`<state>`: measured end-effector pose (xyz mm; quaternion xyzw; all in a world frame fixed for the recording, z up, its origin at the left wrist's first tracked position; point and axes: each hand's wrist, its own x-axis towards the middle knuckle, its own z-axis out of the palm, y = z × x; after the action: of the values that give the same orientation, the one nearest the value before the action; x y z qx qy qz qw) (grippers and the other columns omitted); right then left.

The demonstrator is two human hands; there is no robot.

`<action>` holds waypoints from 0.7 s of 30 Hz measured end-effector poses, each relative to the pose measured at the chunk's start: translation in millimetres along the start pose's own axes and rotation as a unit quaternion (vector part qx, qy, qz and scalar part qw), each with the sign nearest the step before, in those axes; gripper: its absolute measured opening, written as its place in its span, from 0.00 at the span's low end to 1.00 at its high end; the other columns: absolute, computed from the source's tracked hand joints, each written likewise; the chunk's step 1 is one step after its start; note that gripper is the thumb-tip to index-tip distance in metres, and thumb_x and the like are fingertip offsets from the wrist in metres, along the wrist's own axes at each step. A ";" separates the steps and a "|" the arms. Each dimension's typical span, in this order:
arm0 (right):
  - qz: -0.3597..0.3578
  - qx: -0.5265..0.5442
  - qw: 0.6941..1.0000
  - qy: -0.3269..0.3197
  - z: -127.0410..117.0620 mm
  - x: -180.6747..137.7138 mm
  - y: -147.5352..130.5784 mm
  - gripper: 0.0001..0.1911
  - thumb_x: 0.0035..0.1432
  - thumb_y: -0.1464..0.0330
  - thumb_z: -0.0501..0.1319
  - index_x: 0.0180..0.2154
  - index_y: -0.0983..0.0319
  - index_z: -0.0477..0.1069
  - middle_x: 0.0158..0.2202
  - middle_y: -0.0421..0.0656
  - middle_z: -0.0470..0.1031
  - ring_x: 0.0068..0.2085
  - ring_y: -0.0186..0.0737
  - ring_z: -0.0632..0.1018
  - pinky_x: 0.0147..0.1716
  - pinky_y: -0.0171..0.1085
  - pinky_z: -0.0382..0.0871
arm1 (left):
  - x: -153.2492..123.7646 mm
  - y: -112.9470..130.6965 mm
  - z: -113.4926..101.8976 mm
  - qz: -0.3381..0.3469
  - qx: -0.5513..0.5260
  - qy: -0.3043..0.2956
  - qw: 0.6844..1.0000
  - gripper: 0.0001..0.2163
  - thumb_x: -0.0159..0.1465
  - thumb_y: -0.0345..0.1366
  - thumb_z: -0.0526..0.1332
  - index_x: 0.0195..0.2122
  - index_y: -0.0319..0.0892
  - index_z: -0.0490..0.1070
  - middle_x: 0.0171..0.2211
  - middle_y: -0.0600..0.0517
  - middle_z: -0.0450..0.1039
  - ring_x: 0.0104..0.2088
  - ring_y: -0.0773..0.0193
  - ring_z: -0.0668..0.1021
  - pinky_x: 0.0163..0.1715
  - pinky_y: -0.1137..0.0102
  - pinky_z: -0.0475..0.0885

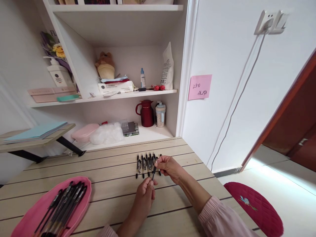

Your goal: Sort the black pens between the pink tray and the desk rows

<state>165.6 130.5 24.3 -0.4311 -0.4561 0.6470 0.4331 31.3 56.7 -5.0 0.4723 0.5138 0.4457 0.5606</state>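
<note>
My left hand (145, 194) is closed, its thumb and fingers pinching the lower end of a slim black pen (154, 172). My right hand (170, 167) grips the pen's upper end between thumb and fingertips. Just beyond both hands, a row of several dark pen pieces (144, 163) lies on the wood-slat table (111, 184), with small black caps along its near side. The right hand covers the right part of that row. To the left, a pink tray (87, 191) holds a bundle of several black pens (69, 204).
Behind the table stands a white shelf (118, 7) with a red jug (147, 113), a cup (160, 115) and a clear plastic bag (107, 133). A small raised stand (37, 140) bears papers at the left. A dark red stool seat (256, 207) is at the right.
</note>
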 end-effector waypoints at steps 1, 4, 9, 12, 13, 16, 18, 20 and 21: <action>0.000 -0.004 1.000 0.004 -0.2 -0.9 -0.4 0.15 0.36 0.64 0.67 0.22 0.63 0.62 0.12 0.31 0.60 0.14 0.24 0.60 0.14 0.28 0.41 | -0.2 0.2 0.5 0.003 0.001 0.003 1.000 0.18 0.53 0.51 0.55 0.33 0.40 0.66 0.13 0.62 0.54 0.12 0.75 0.52 0.12 0.78 0.44; -0.004 -0.004 1.000 -0.016 -2.5 -4.6 -5.0 0.15 0.37 0.62 0.67 0.24 0.63 0.65 0.16 0.33 0.64 0.17 0.25 0.64 0.15 0.27 0.45 | -1.0 2.0 1.4 0.005 0.002 -0.006 1.000 0.17 0.53 0.50 0.55 0.33 0.40 0.66 0.13 0.62 0.54 0.12 0.75 0.52 0.11 0.78 0.44; -0.023 0.030 0.997 -0.073 -3.6 -5.8 -7.5 0.17 0.39 0.59 0.67 0.29 0.64 0.71 0.26 0.39 0.72 0.25 0.28 0.69 0.21 0.28 0.56 | -2.0 4.1 0.8 0.006 0.003 -0.013 1.000 0.16 0.54 0.49 0.54 0.33 0.40 0.65 0.13 0.62 0.54 0.12 0.76 0.52 0.11 0.78 0.44; -0.030 0.019 0.999 -0.021 -0.1 -2.2 -0.9 0.17 0.35 0.60 0.69 0.22 0.65 0.68 0.18 0.37 0.68 0.21 0.28 0.67 0.19 0.28 0.53 | -1.4 3.8 0.1 -0.006 -0.004 -0.015 1.000 0.16 0.54 0.50 0.54 0.33 0.40 0.64 0.13 0.62 0.55 0.11 0.76 0.51 0.11 0.78 0.43; -0.028 0.018 0.999 -0.002 1.2 -1.2 1.2 0.17 0.34 0.60 0.69 0.20 0.65 0.67 0.16 0.36 0.67 0.20 0.28 0.66 0.19 0.29 0.52 | -1.2 3.6 -0.1 -0.008 -0.005 -0.015 1.000 0.16 0.54 0.50 0.54 0.33 0.41 0.64 0.13 0.62 0.55 0.11 0.76 0.51 0.11 0.78 0.43; -0.014 0.049 0.999 -0.012 3.4 -0.3 4.4 0.17 0.36 0.59 0.68 0.23 0.64 0.68 0.19 0.37 0.69 0.22 0.29 0.67 0.20 0.29 0.55 | -0.5 3.2 -0.6 -0.011 -0.010 -0.013 1.000 0.16 0.54 0.50 0.54 0.32 0.41 0.64 0.13 0.62 0.54 0.11 0.77 0.51 0.11 0.78 0.43; -0.011 0.084 0.996 -0.039 3.5 -0.4 5.1 0.18 0.37 0.58 0.67 0.27 0.64 0.70 0.23 0.39 0.72 0.24 0.30 0.69 0.23 0.30 0.58 | -0.4 2.7 -0.8 -0.012 -0.012 -0.016 1.000 0.15 0.54 0.49 0.54 0.31 0.41 0.63 0.13 0.62 0.54 0.11 0.77 0.50 0.11 0.79 0.43; -0.015 0.098 0.994 -0.035 3.3 -0.1 6.0 0.17 0.36 0.59 0.68 0.26 0.64 0.70 0.23 0.39 0.71 0.24 0.30 0.68 0.23 0.31 0.58 | -0.4 1.8 -1.0 -0.007 -0.009 -0.021 1.000 0.15 0.55 0.49 0.53 0.31 0.41 0.63 0.13 0.62 0.54 0.11 0.77 0.50 0.11 0.79 0.43; -0.018 0.096 0.995 -0.019 3.3 0.2 6.5 0.17 0.34 0.60 0.69 0.24 0.65 0.69 0.20 0.38 0.70 0.22 0.29 0.67 0.22 0.30 0.57 | -0.4 1.3 -1.2 -0.005 -0.006 -0.023 1.000 0.15 0.55 0.48 0.53 0.31 0.41 0.63 0.13 0.62 0.54 0.11 0.77 0.50 0.11 0.79 0.43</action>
<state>161.4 128.6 18.7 -0.3671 -0.4079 0.6881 0.4747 30.0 56.6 -3.7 0.4766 0.5001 0.4349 0.5776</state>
